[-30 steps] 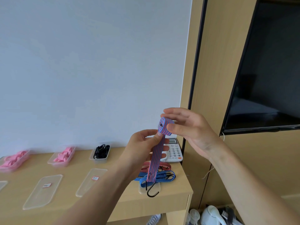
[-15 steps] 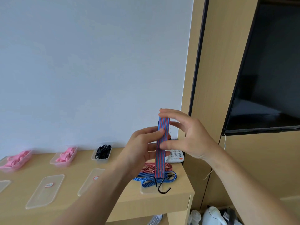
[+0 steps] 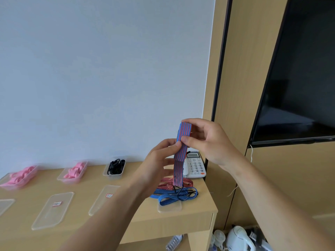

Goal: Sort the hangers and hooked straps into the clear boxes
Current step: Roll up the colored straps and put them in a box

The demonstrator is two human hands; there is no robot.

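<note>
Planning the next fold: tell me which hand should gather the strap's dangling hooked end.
Likely left. The left hand pinches the striped strap lower, nearest its hanging end; the right hand holds the top fold.

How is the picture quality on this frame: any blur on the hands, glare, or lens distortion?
Head view: strap, left hand and right hand are sharp, no motion blur. Head view: light is soft and even, shadows faint. Head view: the TV shows a dim reflection, no harsh glare. Head view: the wide-angle lens slants the dark panel edge beside it.
</note>
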